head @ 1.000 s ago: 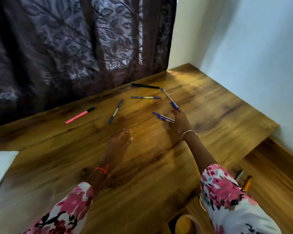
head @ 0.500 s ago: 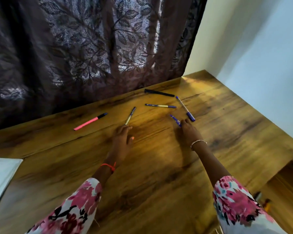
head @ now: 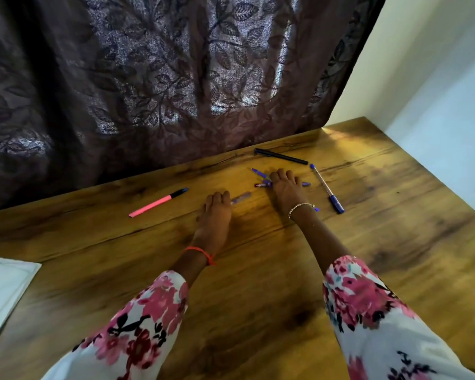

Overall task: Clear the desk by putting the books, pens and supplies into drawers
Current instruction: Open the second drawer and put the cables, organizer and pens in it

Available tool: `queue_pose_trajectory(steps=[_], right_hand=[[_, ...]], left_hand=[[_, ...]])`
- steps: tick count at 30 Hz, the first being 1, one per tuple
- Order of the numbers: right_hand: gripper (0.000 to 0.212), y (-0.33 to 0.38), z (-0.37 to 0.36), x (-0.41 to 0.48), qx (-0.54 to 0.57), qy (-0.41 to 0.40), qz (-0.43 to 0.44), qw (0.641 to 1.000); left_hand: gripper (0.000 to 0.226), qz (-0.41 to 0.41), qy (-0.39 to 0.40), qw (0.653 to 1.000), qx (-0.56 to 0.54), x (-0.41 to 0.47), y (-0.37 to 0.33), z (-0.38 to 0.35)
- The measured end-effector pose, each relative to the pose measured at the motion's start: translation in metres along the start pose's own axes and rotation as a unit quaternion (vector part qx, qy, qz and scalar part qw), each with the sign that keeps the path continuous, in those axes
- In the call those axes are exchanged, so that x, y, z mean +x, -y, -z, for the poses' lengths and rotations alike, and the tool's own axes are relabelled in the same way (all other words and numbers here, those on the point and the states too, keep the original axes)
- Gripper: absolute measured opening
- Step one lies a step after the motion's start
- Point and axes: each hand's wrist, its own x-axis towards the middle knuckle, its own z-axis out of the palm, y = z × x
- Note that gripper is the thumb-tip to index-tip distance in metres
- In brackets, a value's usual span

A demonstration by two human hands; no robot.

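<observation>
Hands slid forward: my right hand (head: pixel 285 189) now clutches blue pens (head: pixel 259 173); left hand (head: pixel 216 213) touches blurred pen (head: pixel 241 198), grip unclear.

Desk (head: pixel 395 242): wood-grain top, finished smooth with a soft sheen. Curtain (head: pixel 162 78): dark cloth, woven with a leaf pattern, faintly lustrous. Pink pen (head: pixel 158 202) and blue pens (head: pixel 259 174): glossy plastic. Black pen (head: pixel 280 156): matt plastic. Bracelet (head: pixel 300 207): shiny metal beads. Sleeves (head: pixel 148 311): flower-printed matt cloth. Wall (head: pixel 450 91): painted matt.
</observation>
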Motion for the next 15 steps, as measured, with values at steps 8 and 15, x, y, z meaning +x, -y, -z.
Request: queue_pose_trajectory(steps=[8,15], right_hand=[[0.03,-0.026,0.007,0.004,0.106,-0.08,-0.082,0.988],[0.043,-0.089,0.009,0.0,0.209,-0.057,-0.278,0.936]], left_hand=[[0.04,0.07,-0.057,0.996,0.022,-0.001,0.03,0.013],[0.042,0.186,-0.069,0.98,-0.034,0.001,0.079,0.028]])
